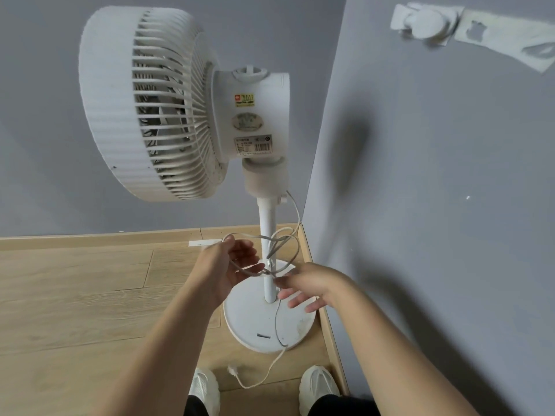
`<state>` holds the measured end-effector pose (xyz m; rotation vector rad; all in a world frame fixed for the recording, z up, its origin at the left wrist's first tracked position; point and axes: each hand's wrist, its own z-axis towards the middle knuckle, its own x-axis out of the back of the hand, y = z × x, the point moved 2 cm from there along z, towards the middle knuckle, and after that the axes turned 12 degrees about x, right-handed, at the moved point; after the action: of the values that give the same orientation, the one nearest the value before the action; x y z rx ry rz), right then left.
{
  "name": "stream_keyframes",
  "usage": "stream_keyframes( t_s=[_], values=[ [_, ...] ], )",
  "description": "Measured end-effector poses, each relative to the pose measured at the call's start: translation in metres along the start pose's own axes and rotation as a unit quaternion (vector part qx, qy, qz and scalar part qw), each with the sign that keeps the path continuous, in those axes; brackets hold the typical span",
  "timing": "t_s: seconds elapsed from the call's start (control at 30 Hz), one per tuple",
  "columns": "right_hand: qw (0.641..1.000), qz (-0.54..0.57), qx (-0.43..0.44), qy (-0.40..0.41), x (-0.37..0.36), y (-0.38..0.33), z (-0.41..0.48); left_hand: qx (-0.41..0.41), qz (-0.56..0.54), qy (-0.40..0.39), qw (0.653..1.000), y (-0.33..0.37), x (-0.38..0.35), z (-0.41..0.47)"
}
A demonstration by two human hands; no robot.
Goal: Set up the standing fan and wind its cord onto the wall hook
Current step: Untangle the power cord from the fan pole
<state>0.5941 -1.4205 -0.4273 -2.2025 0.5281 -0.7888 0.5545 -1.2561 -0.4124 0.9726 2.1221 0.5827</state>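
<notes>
Head view: a white standing fan [186, 106] is seen upright on a wooden floor [75, 295], set in the corner between two grey walls, its round base [255, 322] close to the skirting. Loops of the fan's cord [279, 244] are gathered in front of the pole [268, 235], just above the base. The left hand [231, 265] is held loosely open at the left of the pole, with several strands of cord draped across its palm and fingers. The right hand [306, 286] is spread open at the right of the pole, over the base; whether the cord is pinched by it cannot be told. From the hands the cord is trailed down across the base to the plug [232, 370], which lies on the floor between two white shoes [318, 385]. A white wall hook [426, 21] is fixed high on the right-hand wall, well apart from both hands.
</notes>
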Motion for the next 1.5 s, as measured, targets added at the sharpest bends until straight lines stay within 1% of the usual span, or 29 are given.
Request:
stream_keyframes(
  t_s=[0.07, 0.13, 0.2, 0.27, 0.3, 0.33, 0.4, 0.43, 0.47, 0.5, 0.57, 0.63, 0.7, 0.83, 0.9, 0.97, 1.03, 1.07, 1.1, 1.13, 1.17, 1.2, 1.27, 1.33, 1.37, 1.4, 1.43, 1.47, 1.5],
  values=[
    [0.997, -0.074, -0.001, 0.017, -0.003, 0.002, 0.005, 0.003, -0.003, -0.001, 1.000, -0.001, -0.002, -0.001],
    [0.991, -0.131, -0.001, 0.008, -0.007, 0.006, 0.010, 0.008, 0.002, -0.005, 1.000, -0.002, -0.004, -0.002],
    [0.994, -0.110, -0.002, -0.005, -0.008, 0.009, 0.011, 0.011, 0.037, -0.019, 0.999, -0.001, -0.004, -0.005],
    [0.998, -0.056, 0.018, 0.007, -0.003, 0.008, 0.009, -0.012, 0.149, -0.030, 0.988, 0.000, -0.002, -0.007],
    [0.999, -0.030, 0.035, 0.028, 0.000, 0.006, 0.008, -0.044, 0.239, -0.021, 0.970, 0.001, 0.000, -0.008],
    [0.997, -0.011, 0.052, 0.052, 0.003, 0.004, 0.008, -0.090, 0.338, -0.005, 0.937, 0.001, 0.001, -0.008],
    [0.994, 0.022, 0.081, 0.076, 0.007, 0.001, 0.007, -0.162, 0.501, 0.005, 0.850, -0.003, -0.001, -0.009],
    [0.992, 0.035, 0.091, 0.077, 0.007, -0.001, 0.006, -0.169, 0.551, 0.003, 0.817, -0.008, -0.002, -0.009],
    [0.991, 0.045, 0.096, 0.079, 0.007, -0.002, 0.004, -0.162, 0.582, 0.002, 0.797, -0.012, -0.002, -0.008],
    [0.990, 0.055, 0.099, 0.085, 0.007, -0.003, 0.004, -0.150, 0.604, 0.007, 0.783, -0.015, -0.001, -0.007],
    [0.986, 0.089, 0.095, 0.108, 0.008, -0.003, 0.006, -0.139, 0.624, 0.017, 0.769, -0.018, -0.003, -0.007],
    [0.981, 0.130, 0.081, 0.116, 0.009, -0.004, 0.006, -0.156, 0.639, 0.017, 0.753, -0.018, -0.008, -0.009],
    [0.980, 0.153, 0.072, 0.108, 0.010, -0.006, 0.005, -0.191, 0.658, 0.027, 0.727, -0.018, -0.014, -0.012],
    [0.989, 0.094, 0.069, 0.092, 0.011, -0.006, 0.003, -0.241, 0.691, 0.035, 0.681, -0.018, -0.018, -0.012],
    [0.988, 0.105, 0.080, 0.076, 0.011, -0.005, 0.004, -0.250, 0.708, 0.040, 0.660, -0.018, -0.017, -0.010],
    [0.985, 0.144, 0.084, 0.051, 0.012, -0.006, 0.005, -0.258, 0.714, 0.044, 0.649, -0.017, -0.016, -0.010],
    [0.987, 0.131, 0.065, 0.061, 0.013, -0.005, 0.007, -0.262, 0.714, 0.034, 0.649, -0.019, -0.017, -0.009],
    [0.990, 0.110, 0.052, 0.077, 0.012, -0.004, 0.008, -0.258, 0.709, 0.025, 0.656, -0.021, -0.017, -0.008],
    [0.990, 0.092, 0.039, 0.097, 0.011, -0.003, 0.010, -0.251, 0.695, 0.018, 0.673, -0.022, -0.017, -0.007],
    [0.990, 0.078, 0.029, 0.116, 0.011, 0.000, 0.012, -0.249, 0.671, 0.020, 0.698, -0.021, -0.016, -0.006],
    [0.988, 0.067, 0.024, 0.134, 0.011, 0.003, 0.013, -0.258, 0.643, 0.036, 0.720, -0.019, -0.014, -0.006],
    [0.987, 0.059, 0.025, 0.147, 0.013, 0.006, 0.013, -0.279, 0.615, 0.073, 0.734, -0.013, -0.013, -0.006],
    [0.985, 0.055, 0.039, 0.158, 0.018, 0.008, 0.012, -0.313, 0.549, 0.194, 0.750, 0.000, -0.003, -0.005],
    [0.983, 0.055, 0.055, 0.165, 0.024, 0.008, 0.010, -0.284, 0.483, 0.304, 0.771, 0.011, 0.012, -0.004],
    [0.982, 0.043, 0.062, 0.172, 0.027, 0.008, 0.009, -0.253, 0.480, 0.333, 0.771, 0.012, 0.019, -0.004],
    [0.982, 0.026, 0.067, 0.175, 0.028, 0.008, 0.009, -0.217, 0.509, 0.347, 0.757, 0.011, 0.024, -0.004],
    [0.982, 0.010, 0.072, 0.175, 0.027, 0.008, 0.009, -0.188, 0.554, 0.351, 0.731, 0.009, 0.027, -0.003],
    [0.982, 0.002, 0.077, 0.171, 0.026, 0.009, 0.010, -0.176, 0.596, 0.349, 0.702, 0.006, 0.027, -0.003],
    [0.982, 0.002, 0.081, 0.168, 0.025, 0.009, 0.011, -0.189, 0.620, 0.338, 0.682, 0.003, 0.024, -0.004]
  ],
)
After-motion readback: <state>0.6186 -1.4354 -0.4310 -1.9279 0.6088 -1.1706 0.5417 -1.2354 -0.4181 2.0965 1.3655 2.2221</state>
